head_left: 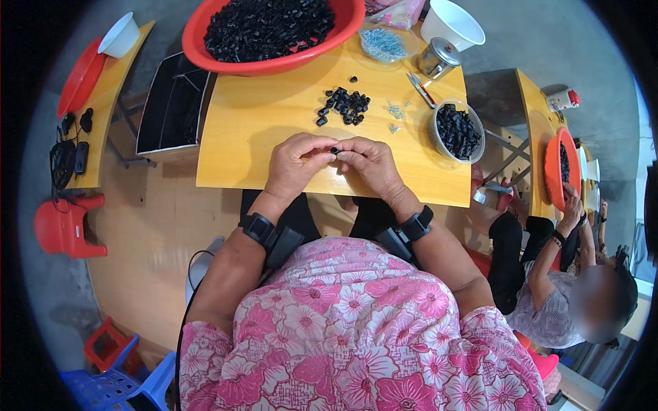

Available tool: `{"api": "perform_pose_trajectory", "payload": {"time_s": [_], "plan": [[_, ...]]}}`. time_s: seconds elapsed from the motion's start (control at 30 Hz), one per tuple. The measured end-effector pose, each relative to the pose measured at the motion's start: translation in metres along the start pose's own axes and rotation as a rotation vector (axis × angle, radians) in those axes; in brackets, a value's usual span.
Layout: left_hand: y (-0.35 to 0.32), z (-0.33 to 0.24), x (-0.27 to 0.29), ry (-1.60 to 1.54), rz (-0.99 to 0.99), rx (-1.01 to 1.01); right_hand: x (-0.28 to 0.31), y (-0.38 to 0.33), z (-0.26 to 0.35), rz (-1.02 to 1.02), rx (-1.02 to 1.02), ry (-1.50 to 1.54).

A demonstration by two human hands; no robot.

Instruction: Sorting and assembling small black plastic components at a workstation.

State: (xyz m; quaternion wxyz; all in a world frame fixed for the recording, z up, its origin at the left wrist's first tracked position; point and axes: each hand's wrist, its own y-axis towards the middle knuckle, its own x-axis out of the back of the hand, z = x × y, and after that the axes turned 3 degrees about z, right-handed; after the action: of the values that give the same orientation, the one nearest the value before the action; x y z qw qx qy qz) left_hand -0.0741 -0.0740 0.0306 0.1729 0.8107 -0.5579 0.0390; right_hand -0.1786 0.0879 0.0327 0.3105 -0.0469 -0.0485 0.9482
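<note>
L hand (293, 163) & R hand (372, 164) both pinch 1 small blk part (334, 150) btwn fingertips, just on wearer's side of loose blk pile (351, 105). Looks like a 2-handed fiddling step; next move prob. calls for steady fingertips & fine alignment, w/ small pale bits (395, 111) right of pile.

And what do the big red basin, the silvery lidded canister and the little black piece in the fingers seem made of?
Red basin: probably plastic, judging by its smooth, evenly coloured, slightly shiny rim.
Lidded canister: likely polished metal, from its silvery, bright reflections.
Little piece: dark, maybe plastic or rubber; too small and covered to tell.
</note>
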Motion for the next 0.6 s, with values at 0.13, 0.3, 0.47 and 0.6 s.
{"api": "perform_pose_trajectory", "payload": {"time_s": [0.13,0.3,0.47,0.6], "plan": [[-0.002,-0.001,0.003,-0.017,0.031,-0.011,-0.003,0.001,0.001,-0.024,-0.025,0.02],[-0.001,0.002,0.002,-0.01,-0.006,0.084,-0.009,0.005,0.013,-0.103,-0.131,-0.044],[-0.001,0.0,-0.003,-0.025,-0.024,0.119,-0.006,0.014,0.017,-0.246,0.163,-0.504],[-0.001,-0.001,-0.004,0.093,0.019,0.116,0.008,0.039,0.024,-0.327,0.357,-0.839]]}}
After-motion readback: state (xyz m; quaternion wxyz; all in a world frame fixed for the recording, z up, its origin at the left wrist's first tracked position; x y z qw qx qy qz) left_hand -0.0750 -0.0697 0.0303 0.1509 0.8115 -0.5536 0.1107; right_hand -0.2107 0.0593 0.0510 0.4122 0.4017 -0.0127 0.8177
